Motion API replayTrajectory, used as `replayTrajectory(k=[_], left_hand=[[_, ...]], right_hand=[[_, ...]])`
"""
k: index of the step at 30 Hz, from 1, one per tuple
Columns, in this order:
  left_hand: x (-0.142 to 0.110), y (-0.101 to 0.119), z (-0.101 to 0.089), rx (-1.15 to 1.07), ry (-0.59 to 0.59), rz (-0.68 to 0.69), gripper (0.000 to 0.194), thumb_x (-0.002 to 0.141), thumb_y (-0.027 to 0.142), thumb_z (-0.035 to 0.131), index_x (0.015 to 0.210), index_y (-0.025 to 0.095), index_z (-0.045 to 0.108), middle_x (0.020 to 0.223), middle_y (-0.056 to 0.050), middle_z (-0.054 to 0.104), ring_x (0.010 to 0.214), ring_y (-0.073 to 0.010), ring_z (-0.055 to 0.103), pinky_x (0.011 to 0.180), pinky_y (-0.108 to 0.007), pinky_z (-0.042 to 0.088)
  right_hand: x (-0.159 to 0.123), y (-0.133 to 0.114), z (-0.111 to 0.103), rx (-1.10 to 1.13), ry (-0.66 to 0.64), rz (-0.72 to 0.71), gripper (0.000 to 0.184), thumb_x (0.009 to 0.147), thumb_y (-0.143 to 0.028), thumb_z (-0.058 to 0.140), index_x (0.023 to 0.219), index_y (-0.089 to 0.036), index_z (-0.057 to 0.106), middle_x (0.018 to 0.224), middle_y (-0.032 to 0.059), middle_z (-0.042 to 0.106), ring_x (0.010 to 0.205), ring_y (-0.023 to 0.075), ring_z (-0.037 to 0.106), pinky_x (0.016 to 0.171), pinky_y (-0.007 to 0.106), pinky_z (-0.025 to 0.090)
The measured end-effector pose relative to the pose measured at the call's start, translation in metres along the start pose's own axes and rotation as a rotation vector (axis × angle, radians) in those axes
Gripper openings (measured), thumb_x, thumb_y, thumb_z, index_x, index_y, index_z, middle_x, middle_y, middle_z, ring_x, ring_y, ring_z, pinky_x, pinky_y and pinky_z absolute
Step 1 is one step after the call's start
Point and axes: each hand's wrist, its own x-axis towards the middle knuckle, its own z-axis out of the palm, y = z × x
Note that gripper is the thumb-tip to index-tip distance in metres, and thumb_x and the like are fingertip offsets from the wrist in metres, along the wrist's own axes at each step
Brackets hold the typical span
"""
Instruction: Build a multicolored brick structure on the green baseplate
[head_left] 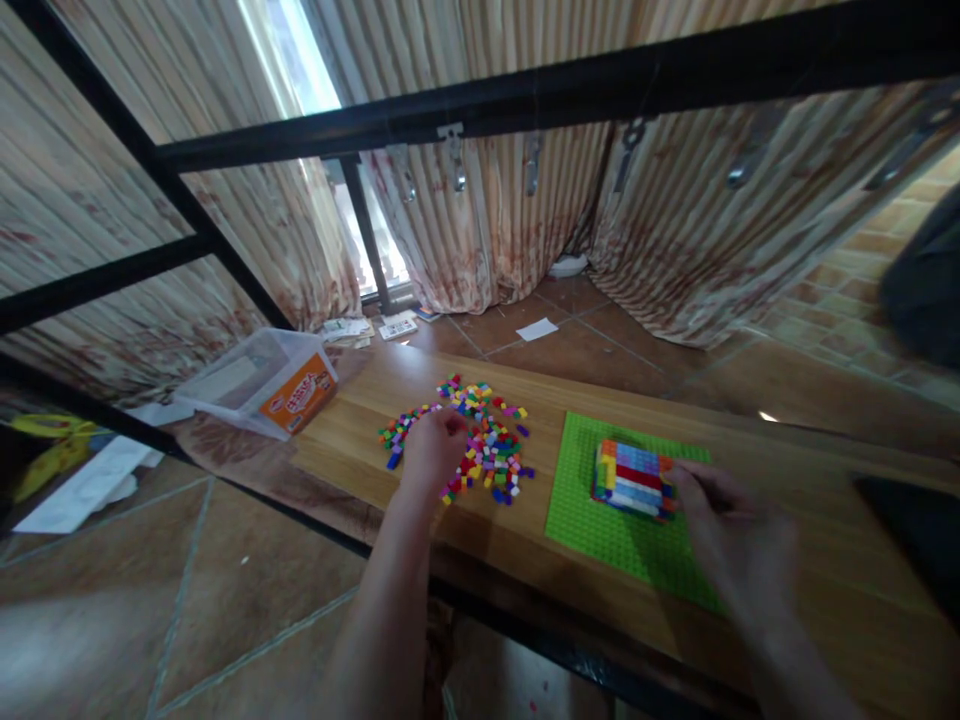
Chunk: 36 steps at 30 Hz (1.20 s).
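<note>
A pile of small coloured toy bricks (pixel 491 455) lies spread over the wooden bench. Above its left part is my left hand (pixel 435 450), fingers curled together; whatever they may hold is hidden. To the right, a block built of bricks (pixel 634 480), striped in blue, red and white with orange and yellow at one end, stands on a green studded baseplate (pixel 581 515). My right hand (pixel 731 525) is at the right end of this build, thumb and forefinger pinched at a small orange brick (pixel 667 465) there. I cannot tell if that brick is attached.
A clear plastic box (pixel 255 380) with an orange label stands at the bench's left end. A dark flat object (pixel 911 530) lies at the right. Black metal bars (pixel 480 115) cross in front of the curtains (pixel 480 240). Papers (pixel 536 329) lie on the tiled floor.
</note>
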Motion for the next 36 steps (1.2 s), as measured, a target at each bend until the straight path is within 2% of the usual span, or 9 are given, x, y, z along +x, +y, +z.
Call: replayTrajectory(k=[4,8,12,18,27,30,32,34,36], left_hand=[[-0.002,-0.015,-0.013,0.260,-0.059,-0.061,0.013,0.076,0.017,0.064,0.081,0.019,0.075,0.078,-0.007,0.074,0.077,-0.0216,0.066,0.070,-0.029,0.046],[-0.010,-0.013,-0.003,0.384,-0.077,-0.025,0.016,0.082,0.027,0.061,0.081,0.018,0.074,0.085,-0.010,0.074,0.086,-0.0232,0.068,0.075,-0.029,0.048],[-0.009,-0.010,0.008,0.486,-0.037,-0.006,0.021,0.086,0.026,0.056,0.084,0.014,0.073,0.092,-0.013,0.073,0.094,-0.0241,0.068,0.082,-0.030,0.050],[-0.005,-0.009,0.012,0.534,-0.028,-0.029,0.022,0.086,0.020,0.052,0.090,0.013,0.072,0.094,-0.013,0.073,0.095,-0.0259,0.069,0.081,-0.032,0.051],[-0.007,-0.007,0.007,0.499,-0.062,-0.017,0.021,0.085,0.014,0.050,0.090,0.013,0.070,0.096,-0.014,0.071,0.098,-0.0263,0.067,0.084,-0.033,0.050],[-0.003,-0.006,0.000,0.410,-0.038,-0.011,0.020,0.086,0.013,0.050,0.091,0.013,0.069,0.100,-0.015,0.069,0.098,-0.0255,0.065,0.085,-0.034,0.049],[0.000,-0.007,-0.005,0.257,-0.025,0.007,0.016,0.084,0.013,0.052,0.088,0.014,0.067,0.095,-0.012,0.068,0.093,-0.0234,0.064,0.081,-0.032,0.048],[0.002,-0.007,-0.008,-0.016,-0.070,0.032,0.011,0.082,0.014,0.055,0.083,0.014,0.065,0.081,-0.006,0.066,0.079,-0.0187,0.062,0.071,-0.028,0.046],[0.000,-0.001,-0.007,-0.374,-0.189,0.034,0.008,0.081,0.020,0.058,0.078,0.015,0.062,0.066,0.001,0.058,0.061,-0.0126,0.053,0.058,-0.024,0.040]], right_hand=[[0.000,-0.001,0.003,-0.004,-0.030,0.011,0.037,0.083,-0.051,0.057,0.096,-0.022,0.077,0.078,0.0055,0.076,0.072,0.0263,0.071,0.070,0.039,0.052],[0.000,-0.005,0.006,-0.001,-0.031,-0.021,0.037,0.082,-0.052,0.056,0.092,-0.022,0.076,0.073,0.0050,0.074,0.066,0.0252,0.069,0.063,0.036,0.052],[0.000,-0.010,0.008,-0.036,-0.067,-0.021,0.037,0.083,-0.052,0.054,0.091,-0.022,0.076,0.081,0.0048,0.076,0.072,0.0244,0.070,0.065,0.034,0.052],[0.001,-0.009,0.009,-0.042,-0.069,0.013,0.039,0.082,-0.053,0.056,0.093,-0.022,0.076,0.079,0.0053,0.075,0.069,0.0248,0.069,0.065,0.035,0.052],[0.001,0.001,0.012,0.040,-0.083,-0.021,0.039,0.084,-0.053,0.056,0.096,-0.022,0.075,0.088,0.0063,0.076,0.074,0.0235,0.070,0.068,0.035,0.053],[0.001,0.002,0.012,0.068,-0.056,-0.001,0.038,0.084,-0.053,0.057,0.096,-0.021,0.076,0.089,0.0067,0.077,0.075,0.0235,0.070,0.071,0.035,0.054],[0.001,-0.002,0.010,0.098,-0.026,0.027,0.035,0.083,-0.051,0.060,0.095,-0.022,0.076,0.090,0.0062,0.077,0.076,0.0232,0.070,0.072,0.035,0.054],[-0.001,-0.010,0.009,0.167,-0.007,0.043,0.033,0.083,-0.049,0.062,0.094,-0.021,0.076,0.087,0.0053,0.076,0.074,0.0220,0.070,0.071,0.034,0.054],[-0.005,-0.020,0.008,0.281,-0.010,0.040,0.031,0.082,-0.047,0.063,0.092,-0.021,0.075,0.083,0.0045,0.076,0.070,0.0200,0.068,0.067,0.032,0.054]])
